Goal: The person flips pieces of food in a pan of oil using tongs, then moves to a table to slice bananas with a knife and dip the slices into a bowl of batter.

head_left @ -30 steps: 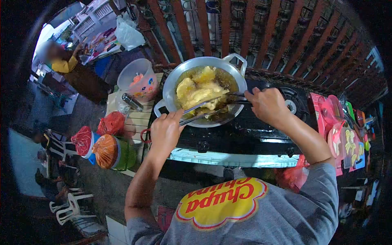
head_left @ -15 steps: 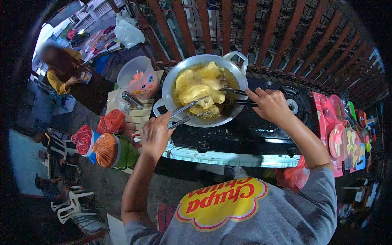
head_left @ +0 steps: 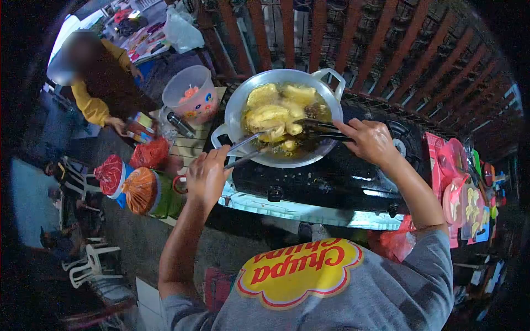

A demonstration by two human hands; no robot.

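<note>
Head view: left hand (head_left: 207, 176) and right hand (head_left: 369, 140) each grip metal tongs (head_left: 248, 149), turning pale-yellow battered pieces (head_left: 276, 113) frying in a round aluminium wok (head_left: 234, 110); none lifted out.

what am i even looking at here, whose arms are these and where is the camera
The camera sits on a person's head, looking down, so the arms are that person's own. The left hand holds metal tongs that reach into a silver wok of yellow frying pieces. The right hand holds a dark utensil in the same wok. The wok stands on a black gas stove. To the left are a plastic tub and covered jars. Another person stands beyond.
</note>
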